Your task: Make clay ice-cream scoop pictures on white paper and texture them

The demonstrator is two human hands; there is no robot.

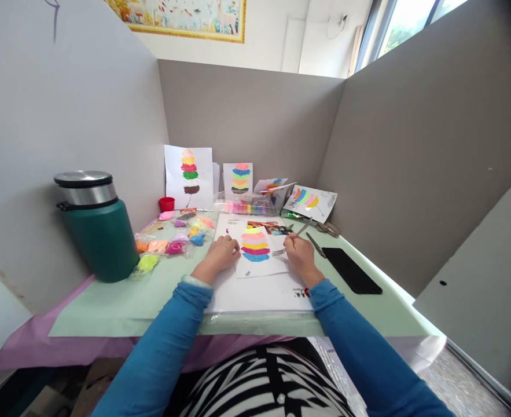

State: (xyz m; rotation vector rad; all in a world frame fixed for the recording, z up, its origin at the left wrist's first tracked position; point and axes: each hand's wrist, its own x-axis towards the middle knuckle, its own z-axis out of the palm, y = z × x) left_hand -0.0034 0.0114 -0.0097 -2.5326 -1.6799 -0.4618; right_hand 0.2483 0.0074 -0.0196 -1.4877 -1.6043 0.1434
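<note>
My right hand (pixel 299 255) is closed round a metal fork (pixel 278 252). Its tines point left, close to the right edge of a clay picture (pixel 255 250) of stacked stripes in yellow, pink, orange, crimson and blue. That picture is on a small white sheet (pixel 255 270), which lies over a larger white paper (pixel 255 298). At the sheet's left edge rests my left hand (pixel 223 253), fingers loosely bent and apart on the paper, holding nothing.
Bags of coloured clay (pixel 176 247) and a green flask (pixel 99 231) stand left. Beyond are a red cup (pixel 166 204), finished pictures (pixel 189 174) and a clear clay box (pixel 246 204). Scissors (pixel 286 229), a knife (pixel 315 244) and a black phone (pixel 353 270) lie right. Grey partitions (pixel 250 110) enclose the table.
</note>
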